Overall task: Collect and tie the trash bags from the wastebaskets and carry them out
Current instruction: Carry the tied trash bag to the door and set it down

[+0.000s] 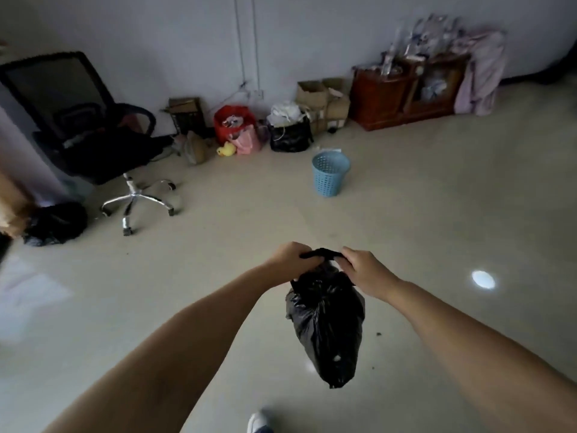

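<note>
A filled black trash bag (326, 326) hangs in the air in front of me, above the floor. My left hand (288, 259) grips one side of its twisted top and my right hand (363, 271) grips the other side; a short black strip of bag stretches between them. A blue perforated wastebasket (330, 174) stands upright on the floor further ahead, with no liner showing. Another black bag (290, 135) stuffed with white material sits by the far wall. A third black bag (54, 225) lies on the floor at the left.
A black office chair (93, 142) on a chrome wheeled base stands at the left. Along the far wall are cardboard boxes (324, 100), a red bag (234, 120), a yellow toy duck (226, 149) and a wooden cabinet (406, 92). My shoe (259, 421) shows at the bottom.
</note>
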`<state>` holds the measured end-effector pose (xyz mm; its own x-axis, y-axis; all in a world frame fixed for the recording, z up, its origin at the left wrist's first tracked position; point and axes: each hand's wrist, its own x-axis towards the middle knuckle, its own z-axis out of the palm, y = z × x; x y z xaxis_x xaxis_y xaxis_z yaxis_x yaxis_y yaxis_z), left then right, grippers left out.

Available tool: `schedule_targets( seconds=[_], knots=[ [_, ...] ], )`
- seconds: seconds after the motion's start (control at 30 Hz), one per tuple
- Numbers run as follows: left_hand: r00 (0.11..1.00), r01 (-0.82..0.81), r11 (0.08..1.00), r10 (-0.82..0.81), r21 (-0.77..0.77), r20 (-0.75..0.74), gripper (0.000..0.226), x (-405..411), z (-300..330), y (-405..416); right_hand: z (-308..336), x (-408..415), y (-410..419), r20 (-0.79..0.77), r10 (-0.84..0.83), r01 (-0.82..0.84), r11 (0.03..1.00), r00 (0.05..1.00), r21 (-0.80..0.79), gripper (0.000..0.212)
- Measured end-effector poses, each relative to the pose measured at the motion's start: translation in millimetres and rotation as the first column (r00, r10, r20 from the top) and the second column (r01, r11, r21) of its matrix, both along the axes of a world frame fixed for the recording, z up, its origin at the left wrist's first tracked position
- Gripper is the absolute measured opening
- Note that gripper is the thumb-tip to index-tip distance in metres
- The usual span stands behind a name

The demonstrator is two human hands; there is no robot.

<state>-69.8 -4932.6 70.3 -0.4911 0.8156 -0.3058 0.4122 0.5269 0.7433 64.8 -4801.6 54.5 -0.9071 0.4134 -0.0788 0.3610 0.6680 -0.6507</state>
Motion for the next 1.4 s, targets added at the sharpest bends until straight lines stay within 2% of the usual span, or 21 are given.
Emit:
schedule_targets(
  seconds=[0.27, 0.53, 0.63, 0.87, 1.1, 1.4],
  knots=[
    [0.95, 0.31, 0.951, -0.309, 0.012, -0.038, 0.034, 3.2, -4.6, 214.0, -2.6, 28.6, 181.0, 0.026, -0.262, 0.257, 0.958, 0.965, 0.124, 0.022],
    [0.826, 0.563, 0.826, -0.562, 0.001, -0.044, 0.035, -26.6, 5.0, 412.9, -0.8, 21.5, 335.7, 0.039, -0.503, 0.496, 0.861, 0.864, 0.116, 0.025],
    [0.777, 0.628, 0.778, -0.628, -0.006, -0.053, 0.033, -28.0, 6.5, 480.1, 3.3, 24.3, 388.0, 0.054, -0.548, 0.539, 0.834, 0.835, 0.118, 0.026],
    [0.691, 0.721, 0.693, -0.716, 0.022, -0.097, 0.036, -2.0, 5.4, 656.9, 0.3, 53.7, 540.6, 0.018, -0.638, 0.629, 0.762, 0.769, 0.155, 0.025],
    [0.705, 0.709, 0.704, -0.705, 0.045, -0.075, 0.035, 27.8, -3.4, 832.3, 2.3, 87.2, 715.3, 0.051, -0.604, 0.59, 0.79, 0.795, 0.166, 0.024],
    [0.704, 0.71, 0.703, -0.709, 0.036, -0.047, 0.034, 44.2, -17.4, 1046.1, -8.0, 100.7, 924.5, 0.076, -0.629, 0.615, 0.774, 0.774, 0.148, 0.026]
  ],
)
